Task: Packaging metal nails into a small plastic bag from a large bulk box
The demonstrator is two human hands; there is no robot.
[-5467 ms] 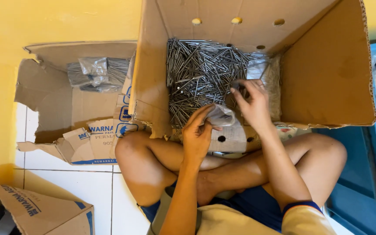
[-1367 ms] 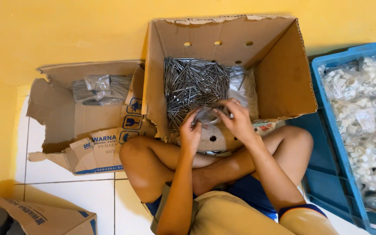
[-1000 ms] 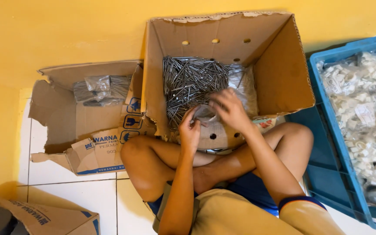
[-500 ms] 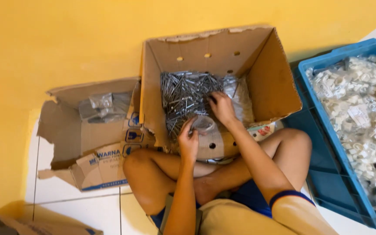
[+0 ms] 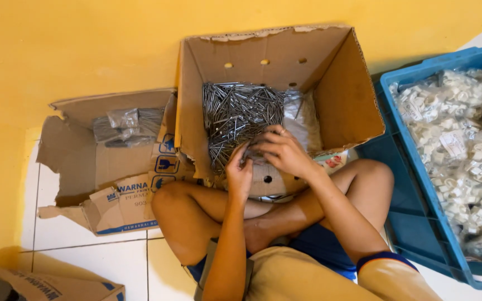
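I sit cross-legged in front of an open cardboard box (image 5: 347, 95) that holds a heap of steel nails (image 5: 241, 111) and a clear plastic liner. At the box's near edge, my left hand (image 5: 239, 170) pinches a small clear plastic bag (image 5: 252, 158). The fingers hide most of the bag. My right hand (image 5: 283, 150) rests against the bag's mouth with its fingers curled around a few nails. Both hands meet just above the box's front flap.
A torn, flattened cardboard box (image 5: 79, 167) lies at the left with filled bags of nails (image 5: 126, 125) on it. A blue plastic crate (image 5: 403, 189) at the right holds bags of white clips (image 5: 458, 150). A yellow wall stands behind, and another carton (image 5: 51, 285) sits at the bottom left.
My right hand reached into the nail heap half a second ago and has come back to the bag in my left hand. The view has shifted slightly.
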